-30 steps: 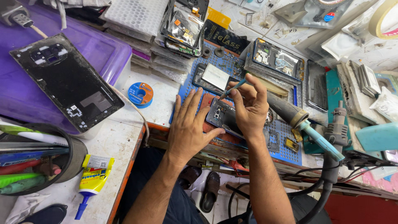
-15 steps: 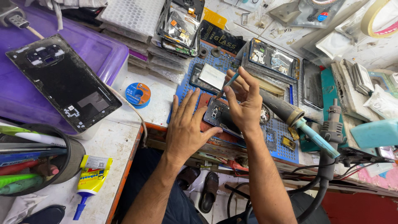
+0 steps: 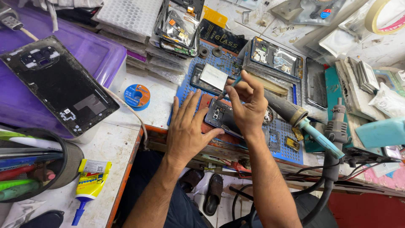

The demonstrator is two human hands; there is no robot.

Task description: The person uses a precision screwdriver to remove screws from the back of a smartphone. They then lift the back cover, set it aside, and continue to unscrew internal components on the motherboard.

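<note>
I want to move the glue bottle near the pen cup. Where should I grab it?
Take the yellow glue bottle by its flat, wide body, coming from above with fingers on both long sides. It lies on the bench with its thin blue nozzle toward the near edge, too narrow to grip.

Two hands are at work: the left hand (image 3: 185,128) lies flat beside one opened phone (image 3: 221,116), and the right hand (image 3: 247,105) pinches one thin tool (image 3: 230,84) just above it. Beyond the fingers lie three more opened phones (image 3: 209,78) (image 3: 276,57) (image 3: 179,25). Left of the hands sit one solder spool (image 3: 137,96), one black back cover (image 3: 59,86) and one glue bottle (image 3: 89,188); right of them lies one hot-air handle (image 3: 291,112).
</note>
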